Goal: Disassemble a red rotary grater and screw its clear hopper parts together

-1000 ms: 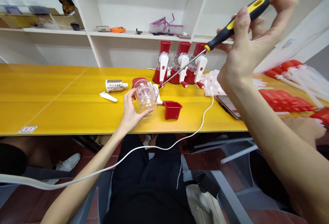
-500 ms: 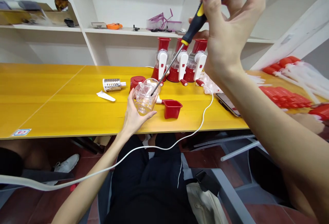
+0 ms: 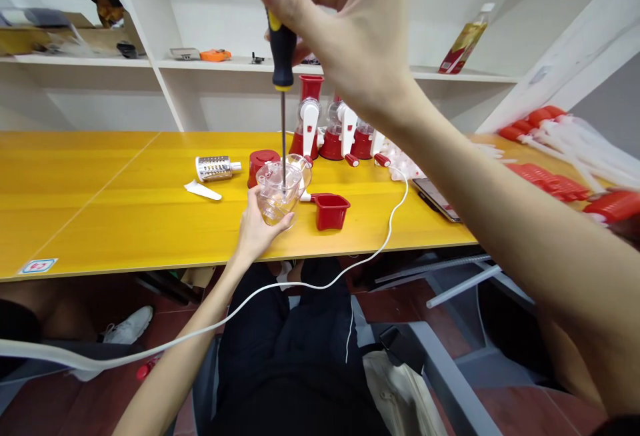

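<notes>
The left hand grips a clear plastic cup-shaped housing from below and the side, fingers wrapped around its wall, and holds it tilted slightly just above the near part of the yellow wooden table. The right hand is clenched around the black-and-yellow handle of a long-shafted screwdriver held upright; its thin steel shaft runs straight down into the open mouth of the housing (the tip shows through the clear wall, but what it touches cannot be told).

At 9 o'clock from the housing lie a perforated metal grater drum and, nearer the table's front edge, a small white plastic blade-like piece. At 10 o'clock, just behind it, stands a round red plastic cap. At 3 o'clock sits a red square plastic hopper. At 1 o'clock stand three assembled red-and-white rotary graters in a row. A white cable curves off the table edge at 4 o'clock, with a flat dark phone beyond it.
</notes>
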A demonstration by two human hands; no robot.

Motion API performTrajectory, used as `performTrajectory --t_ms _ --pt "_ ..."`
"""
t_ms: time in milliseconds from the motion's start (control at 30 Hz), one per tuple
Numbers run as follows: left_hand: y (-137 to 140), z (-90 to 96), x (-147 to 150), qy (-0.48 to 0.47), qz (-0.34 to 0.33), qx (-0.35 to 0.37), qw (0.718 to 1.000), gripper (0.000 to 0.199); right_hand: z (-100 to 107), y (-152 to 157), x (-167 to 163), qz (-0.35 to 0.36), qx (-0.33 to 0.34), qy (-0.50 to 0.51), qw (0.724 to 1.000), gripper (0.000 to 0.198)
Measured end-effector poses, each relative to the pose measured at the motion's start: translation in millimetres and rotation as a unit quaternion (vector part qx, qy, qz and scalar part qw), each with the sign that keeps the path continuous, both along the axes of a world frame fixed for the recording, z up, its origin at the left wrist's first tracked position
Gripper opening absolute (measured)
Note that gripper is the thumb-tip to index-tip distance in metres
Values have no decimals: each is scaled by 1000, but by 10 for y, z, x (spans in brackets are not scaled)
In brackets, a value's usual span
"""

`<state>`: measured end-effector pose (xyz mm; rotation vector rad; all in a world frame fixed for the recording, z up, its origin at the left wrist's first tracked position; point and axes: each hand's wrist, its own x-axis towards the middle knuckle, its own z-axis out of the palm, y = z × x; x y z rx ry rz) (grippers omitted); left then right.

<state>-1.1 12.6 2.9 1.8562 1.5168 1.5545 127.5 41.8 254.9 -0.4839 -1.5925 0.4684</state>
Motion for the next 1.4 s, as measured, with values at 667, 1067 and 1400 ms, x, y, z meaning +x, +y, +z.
performTrajectory --t_ms 667,1067,1400 --pt "18 -4 -3 -1 -3 1 1000 74 -39 42 104 -74 33 -7 997 36" --pt "38 -28 -32 -13 -15 -16 1000 72 -38 157 95 71 -46 -134 987 35" --pt "-24 1 12 39 68 9 997 77 -75 -91 30 -63 138 -91 984 33"
